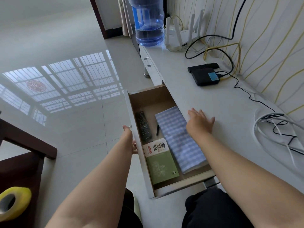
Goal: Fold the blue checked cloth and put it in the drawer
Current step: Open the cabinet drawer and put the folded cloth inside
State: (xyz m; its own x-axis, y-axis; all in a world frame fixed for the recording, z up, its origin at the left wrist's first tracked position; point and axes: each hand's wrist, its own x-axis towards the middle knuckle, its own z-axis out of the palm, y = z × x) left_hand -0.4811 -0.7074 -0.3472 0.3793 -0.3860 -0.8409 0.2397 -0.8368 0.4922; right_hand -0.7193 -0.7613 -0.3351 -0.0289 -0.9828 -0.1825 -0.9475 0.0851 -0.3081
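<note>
The blue checked cloth [178,139] lies folded into a long flat rectangle inside the pulled-out drawer [139,139], along its right side, partly tucked under the cabinet top. My right hand [199,123] rests flat on the white cabinet top just above the cloth, fingers spread, holding nothing. My left hand [130,139] is on the outside of the drawer's white front panel at its handle; the fingers are mostly hidden behind the panel.
In the drawer also lie a black remote [143,125], a pen [157,129] and a green-and-white book [160,163]. On the cabinet top [205,96] sit a black box, routers, cables and a water bottle [148,22]. A yellow tape roll [14,201] sits at lower left.
</note>
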